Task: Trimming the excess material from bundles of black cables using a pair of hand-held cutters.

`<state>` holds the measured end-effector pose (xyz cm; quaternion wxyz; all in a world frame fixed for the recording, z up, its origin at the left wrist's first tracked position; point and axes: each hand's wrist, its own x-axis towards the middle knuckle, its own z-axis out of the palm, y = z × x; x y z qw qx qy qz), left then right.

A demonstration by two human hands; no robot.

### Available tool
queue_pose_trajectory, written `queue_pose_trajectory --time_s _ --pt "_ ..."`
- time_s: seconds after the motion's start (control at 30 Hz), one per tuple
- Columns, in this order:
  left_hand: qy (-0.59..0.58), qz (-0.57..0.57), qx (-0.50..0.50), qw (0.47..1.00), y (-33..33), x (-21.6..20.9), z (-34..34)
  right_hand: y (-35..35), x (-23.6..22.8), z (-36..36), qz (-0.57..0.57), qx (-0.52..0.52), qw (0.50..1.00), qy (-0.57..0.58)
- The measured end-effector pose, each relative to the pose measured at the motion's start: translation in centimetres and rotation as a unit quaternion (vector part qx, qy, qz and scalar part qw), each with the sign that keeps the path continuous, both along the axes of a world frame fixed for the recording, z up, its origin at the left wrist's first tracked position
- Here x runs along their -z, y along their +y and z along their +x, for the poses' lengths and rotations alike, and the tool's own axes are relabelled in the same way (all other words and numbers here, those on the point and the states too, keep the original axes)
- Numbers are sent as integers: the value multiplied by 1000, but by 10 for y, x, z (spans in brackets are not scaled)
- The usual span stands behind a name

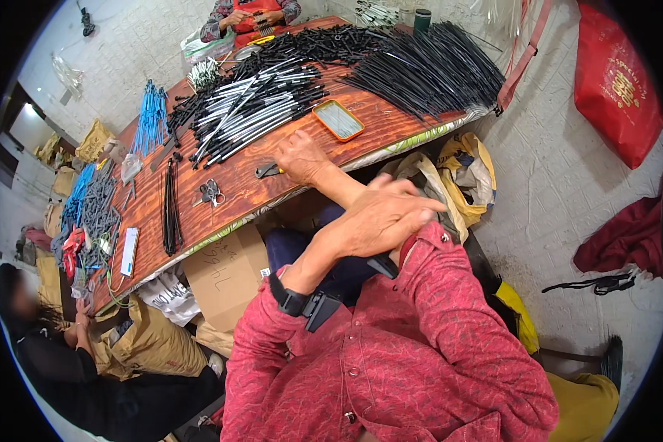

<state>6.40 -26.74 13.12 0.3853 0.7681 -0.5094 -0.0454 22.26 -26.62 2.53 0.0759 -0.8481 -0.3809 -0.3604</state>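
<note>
On the wooden table (236, 184), black-and-silver rods (250, 110), an orange tray (337, 119) and scissors (211, 191) surround the right hand (300, 156). Small dark pliers (267, 170) lie flat, touching its loosely curled fingers; whether they grip is unclear. The left hand (379, 217), fingers together, rests on the red sleeve (435, 295).

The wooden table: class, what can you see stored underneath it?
Under the wooden table sit a cardboard box, tan sacks and yellow-and-white bags. The tabletop and the person's left hand cover whatever lies further back.
</note>
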Motion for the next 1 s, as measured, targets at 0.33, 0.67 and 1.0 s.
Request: queue_pose_trajectory --time_s 0.33,0.67,1.0 --pt "220 -311 -185 906 44 41 -5 -45 -45 35 319 171 906 221" --pt "602 -359 -76 709 26 57 -35 -58 -51 79 762 40 493 418" --pt "376 -244 -161 880 51 26 -43 -88 -26 69 775 -95 439 444"
